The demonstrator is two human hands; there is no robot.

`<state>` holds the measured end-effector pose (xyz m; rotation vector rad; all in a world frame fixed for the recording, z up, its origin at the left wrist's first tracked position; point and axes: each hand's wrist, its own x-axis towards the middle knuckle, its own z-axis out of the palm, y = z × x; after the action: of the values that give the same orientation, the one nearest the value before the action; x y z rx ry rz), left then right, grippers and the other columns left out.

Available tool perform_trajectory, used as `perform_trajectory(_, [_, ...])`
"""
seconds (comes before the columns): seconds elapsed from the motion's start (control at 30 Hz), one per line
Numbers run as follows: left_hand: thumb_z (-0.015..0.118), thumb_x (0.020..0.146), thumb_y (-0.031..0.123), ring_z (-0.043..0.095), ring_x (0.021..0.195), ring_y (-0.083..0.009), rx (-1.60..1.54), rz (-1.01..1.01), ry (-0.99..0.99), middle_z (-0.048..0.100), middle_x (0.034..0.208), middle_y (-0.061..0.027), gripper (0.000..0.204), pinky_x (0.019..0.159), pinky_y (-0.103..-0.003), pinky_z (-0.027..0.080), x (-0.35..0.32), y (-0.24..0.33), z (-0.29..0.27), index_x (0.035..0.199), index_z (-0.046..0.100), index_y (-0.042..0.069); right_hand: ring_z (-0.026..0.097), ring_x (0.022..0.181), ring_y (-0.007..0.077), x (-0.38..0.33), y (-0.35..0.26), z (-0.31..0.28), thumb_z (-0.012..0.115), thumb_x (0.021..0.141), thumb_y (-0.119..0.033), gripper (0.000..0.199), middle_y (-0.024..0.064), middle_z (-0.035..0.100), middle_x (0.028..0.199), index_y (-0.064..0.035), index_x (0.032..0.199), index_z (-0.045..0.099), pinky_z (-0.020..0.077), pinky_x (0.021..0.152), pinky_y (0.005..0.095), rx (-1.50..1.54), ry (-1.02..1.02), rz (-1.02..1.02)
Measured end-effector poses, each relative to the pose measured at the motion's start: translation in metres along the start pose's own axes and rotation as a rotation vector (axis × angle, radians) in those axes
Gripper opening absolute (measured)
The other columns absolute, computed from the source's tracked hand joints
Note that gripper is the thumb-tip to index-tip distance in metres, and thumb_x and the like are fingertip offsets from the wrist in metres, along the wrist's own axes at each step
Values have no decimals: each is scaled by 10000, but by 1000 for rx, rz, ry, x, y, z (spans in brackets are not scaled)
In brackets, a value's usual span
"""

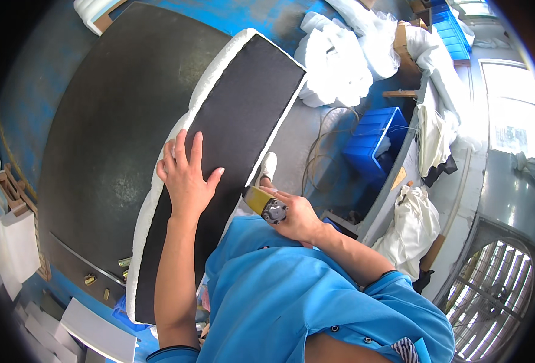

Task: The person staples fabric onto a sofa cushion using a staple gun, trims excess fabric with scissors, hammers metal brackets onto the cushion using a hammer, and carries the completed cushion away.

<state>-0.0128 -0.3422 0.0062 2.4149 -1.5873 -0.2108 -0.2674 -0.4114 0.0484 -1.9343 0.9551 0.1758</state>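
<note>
A long upholstered panel (pixel 246 97) lies face down on a dark table (pixel 116 121). Black cloth covers its upturned side, and white fleecy fabric shows along its edges. My left hand (pixel 189 172) presses on the panel near its far long edge, fingers spread and thumb out over the black cloth. In my right hand (pixel 300 218) is a yellow and grey staple gun (pixel 261 202), gripped by its handle. Its nose meets the panel's near edge, or sits just beside it. Most of the handle is hidden behind the gun's head and my fingers.
Small brass-coloured staple strips (pixel 90 279) lie on the table's lower left corner. A blue crate (pixel 373 142) and a coiled hose (pixel 316 151) are at the right, below white wrapped bundles (pixel 334 60). A large fan (pixel 491 290) stands at the lower right.
</note>
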Motion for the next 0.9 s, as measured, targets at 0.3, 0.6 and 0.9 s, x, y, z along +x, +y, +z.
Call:
perform_trajectory(0.3, [786, 814, 312, 369, 1392, -367, -92, 66, 128, 332, 1569, -103, 734, 1056, -559, 308, 2, -14, 4, 1465, 484, 157, 646, 1126, 369, -10, -11, 9, 743, 784, -108, 707, 172, 689, 1134, -130, 1459, 532, 517, 997, 426, 164, -65, 58])
perform_trajectory(0.6, [765, 836, 292, 358, 1409, -354, -126, 51, 101, 324, 1588, -85, 715, 1087, -554, 285, 1, -16, 2, 1475, 473, 160, 656, 1059, 370, -9, -23, 19, 694, 728, -37, 727, 160, 684, 1112, -114, 1435, 545, 529, 937, 427, 62, -35, -4])
perform_trajectory(0.9, [726, 875, 207, 376, 1422, -318, -203, 38, 87, 378, 1561, -90, 608, 1127, -535, 287, 1, -28, -4, 1441, 514, 145, 691, 991, 406, -27, -13, 11, 754, 746, -78, 761, 188, 698, 1138, -130, 1470, 525, 562, 937, 431, 12, -101, -22])
